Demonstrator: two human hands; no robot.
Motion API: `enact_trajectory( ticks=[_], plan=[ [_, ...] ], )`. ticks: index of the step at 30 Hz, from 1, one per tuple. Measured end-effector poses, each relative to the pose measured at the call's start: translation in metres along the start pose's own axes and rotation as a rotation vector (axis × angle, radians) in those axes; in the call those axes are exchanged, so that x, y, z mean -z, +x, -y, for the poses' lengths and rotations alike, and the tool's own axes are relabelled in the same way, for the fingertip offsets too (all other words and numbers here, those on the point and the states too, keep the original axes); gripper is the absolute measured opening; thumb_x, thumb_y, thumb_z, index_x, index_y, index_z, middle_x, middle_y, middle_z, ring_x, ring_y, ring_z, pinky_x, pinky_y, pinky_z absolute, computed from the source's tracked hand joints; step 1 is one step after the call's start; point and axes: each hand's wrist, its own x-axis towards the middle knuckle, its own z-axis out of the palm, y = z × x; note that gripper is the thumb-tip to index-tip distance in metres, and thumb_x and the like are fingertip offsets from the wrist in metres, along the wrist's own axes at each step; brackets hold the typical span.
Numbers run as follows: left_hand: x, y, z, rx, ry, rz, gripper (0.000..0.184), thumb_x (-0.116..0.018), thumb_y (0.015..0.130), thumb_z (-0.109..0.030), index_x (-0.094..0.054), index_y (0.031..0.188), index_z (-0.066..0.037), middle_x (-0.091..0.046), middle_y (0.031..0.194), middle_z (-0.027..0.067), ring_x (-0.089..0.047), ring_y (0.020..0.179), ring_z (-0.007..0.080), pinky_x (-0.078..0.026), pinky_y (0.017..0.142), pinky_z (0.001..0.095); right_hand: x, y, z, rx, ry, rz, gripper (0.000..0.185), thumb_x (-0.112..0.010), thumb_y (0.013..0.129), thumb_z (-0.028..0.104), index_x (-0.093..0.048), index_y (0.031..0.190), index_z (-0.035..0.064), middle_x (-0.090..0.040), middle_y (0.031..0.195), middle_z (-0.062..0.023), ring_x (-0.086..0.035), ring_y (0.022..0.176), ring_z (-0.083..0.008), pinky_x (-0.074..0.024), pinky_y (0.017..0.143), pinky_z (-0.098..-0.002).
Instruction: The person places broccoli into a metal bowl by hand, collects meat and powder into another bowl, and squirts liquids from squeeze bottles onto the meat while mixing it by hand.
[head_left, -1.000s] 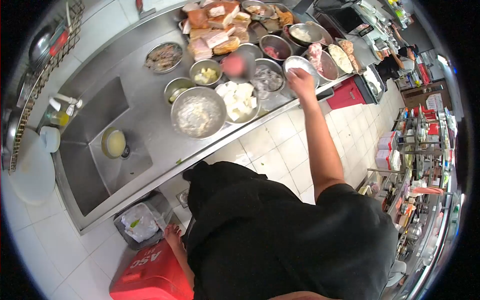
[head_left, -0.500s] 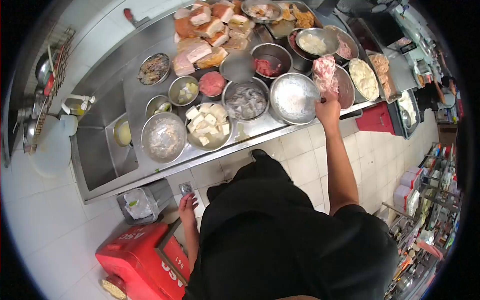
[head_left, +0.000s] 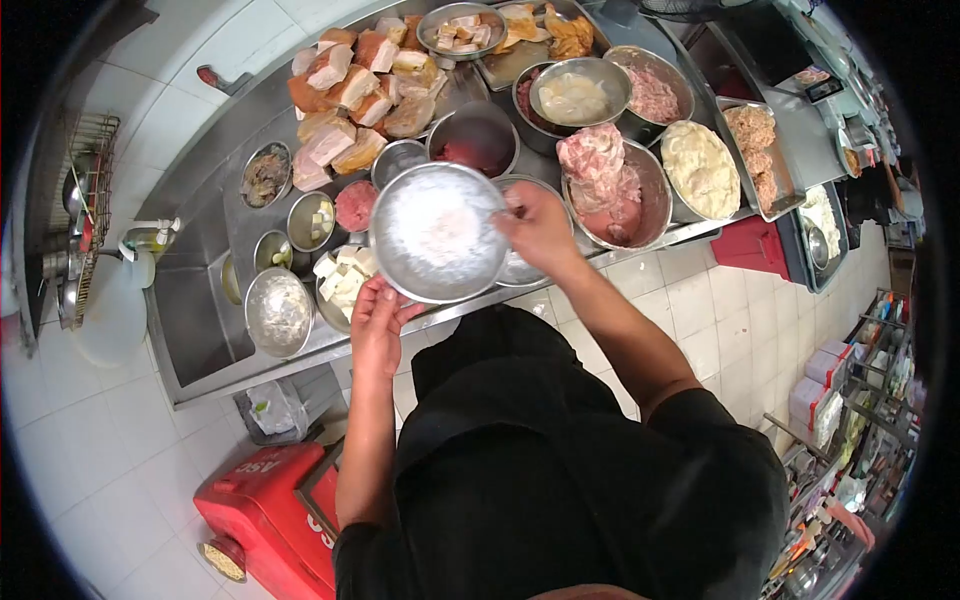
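Observation:
Between my two hands is a round steel bowl (head_left: 415, 275) with white powder in it, raised above the counter front. My right hand (head_left: 543, 232) grips the bowl's right rim, fingers closed over it. At the lower left rim my left hand (head_left: 378, 322) has its fingers on the edge, thumb side toward the bowl. Behind the bowl, partly covered, are a bowl of white tofu cubes (head_left: 347, 282) and another steel bowl (head_left: 525, 268). Right of my right hand, a steel bowl (head_left: 655, 205) holds a pale pink lump of meat (head_left: 597, 172).
Pork belly chunks (head_left: 350, 85) cover the back left of the steel counter (head_left: 215, 375). Bowls of minced meat (head_left: 645, 95) and pale paste (head_left: 700, 170) stand at the right. A sink (head_left: 200, 330) lies left, above a red bin (head_left: 265, 510) on the floor.
The powder bowl has risen off the counter and moved left in my right hand. My left hand has come up from beside my body to its rim.

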Motion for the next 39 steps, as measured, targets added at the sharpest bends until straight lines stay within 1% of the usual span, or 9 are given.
enact_trajectory(
  ticks=[10, 12, 14, 16, 19, 26, 30, 36, 39],
  plan=[
    [-0.009, 0.008, 0.004, -0.06, -0.037, -0.214, 0.01, -0.057, 0.091, -0.003, -0.055, 0.082, -0.008, -0.064, 0.085, 0.0045, -0.063, 0.071, 0.0123, -0.06, 0.065, 0.0319, 0.035, 0.05, 0.045, 0.401, -0.143, 0.342, 0.023, -0.075, 0.077, 0.018, -0.066, 0.093, 0.0041, -0.064, 0.089, -0.0121, -0.063, 0.08, -0.0216, -0.0493, 0.074, -0.0325],
    [-0.01, 0.004, 0.002, -0.08, -0.025, -0.241, 0.011, -0.056, 0.091, -0.002, -0.055, 0.082, -0.008, -0.065, 0.085, 0.0045, -0.063, 0.071, 0.0128, -0.059, 0.064, 0.0316, 0.086, 0.07, 0.082, 0.149, -0.312, -0.055, 0.03, -0.074, 0.078, 0.027, -0.068, 0.095, 0.0028, -0.067, 0.093, -0.0145, -0.064, 0.085, -0.0238, -0.0502, 0.076, -0.0337],
    [-0.007, 0.001, 0.001, -0.092, -0.008, -0.252, 0.012, -0.057, 0.09, -0.001, -0.055, 0.082, -0.009, -0.065, 0.086, 0.0046, -0.064, 0.072, 0.0135, -0.059, 0.064, 0.0313, 0.149, 0.127, 0.022, 0.37, -0.666, -0.498, 0.038, -0.075, 0.077, 0.034, -0.068, 0.095, 0.0002, -0.068, 0.098, -0.0159, -0.065, 0.088, -0.0259, -0.0505, 0.076, -0.0353],
    [-0.003, 0.0, 0.002, -0.106, 0.004, -0.279, 0.012, -0.057, 0.09, -0.002, -0.055, 0.081, -0.01, -0.065, 0.087, 0.0049, -0.064, 0.074, 0.0139, -0.059, 0.065, 0.0314, 0.186, 0.147, -0.009, 0.089, -0.832, -0.546, 0.04, -0.074, 0.071, 0.034, -0.068, 0.084, -0.0029, -0.067, 0.092, -0.0235, -0.065, 0.091, -0.0367, -0.0506, 0.078, -0.0421],
    [0.017, 0.001, 0.006, -0.104, 0.0, -0.238, 0.009, -0.058, 0.09, -0.004, -0.055, 0.084, -0.01, -0.065, 0.093, 0.0066, -0.065, 0.082, 0.0173, -0.059, 0.068, 0.0328, 0.203, 0.18, -0.063, -0.309, -0.534, -0.28, 0.041, -0.069, 0.066, 0.033, -0.068, 0.083, -0.004, -0.068, 0.083, -0.0242, -0.067, 0.087, -0.0355, -0.0512, 0.079, -0.0394],
    [0.026, -0.004, -0.004, -0.116, 0.0, -0.25, 0.011, -0.058, 0.09, -0.004, -0.053, 0.083, -0.01, -0.065, 0.09, 0.0046, -0.064, 0.078, 0.0137, -0.058, 0.066, 0.0295, 0.22, 0.176, -0.056, -0.11, -0.395, -0.564, 0.035, -0.065, 0.07, 0.027, -0.068, 0.08, -0.0061, -0.067, 0.067, -0.0167, -0.067, 0.063, -0.0243, -0.0526, 0.065, -0.0353],
    [0.053, -0.011, -0.004, -0.093, 0.024, -0.248, 0.01, -0.057, 0.091, -0.006, -0.052, 0.084, -0.011, -0.064, 0.094, 0.0054, -0.063, 0.084, 0.0163, -0.056, 0.072, 0.0323, 0.28, 0.164, -0.036, -0.027, 0.058, -0.628, 0.01, -0.067, 0.074, 0.007, -0.066, 0.078, -0.0029, -0.063, 0.071, -0.006, -0.059, 0.061, -0.0153, -0.0485, 0.051, -0.03],
    [0.063, -0.018, -0.004, -0.078, 0.015, -0.283, 0.01, -0.057, 0.091, -0.006, -0.052, 0.083, -0.011, -0.064, 0.093, 0.005, -0.063, 0.082, 0.0162, -0.056, 0.071, 0.0319, 0.32, 0.171, -0.058, -0.26, 0.221, -0.623, 0.013, -0.061, 0.08, 0.005, -0.06, 0.091, -0.003, -0.06, 0.083, -0.0078, -0.059, 0.065, -0.0189, -0.0482, 0.047, -0.0292],
    [0.068, -0.021, -0.005, -0.069, 0.013, -0.259, 0.01, -0.056, 0.091, -0.007, -0.051, 0.084, -0.011, -0.064, 0.096, 0.0053, -0.063, 0.085, 0.0169, -0.056, 0.073, 0.0327, 0.307, 0.162, -0.061, -0.356, -0.555, -0.538, 0.019, -0.061, 0.083, 0.02, -0.067, 0.085, 0.0015, -0.067, 0.077, -0.0127, -0.064, 0.065, -0.0252, -0.0519, 0.063, -0.0347]
  ],
)
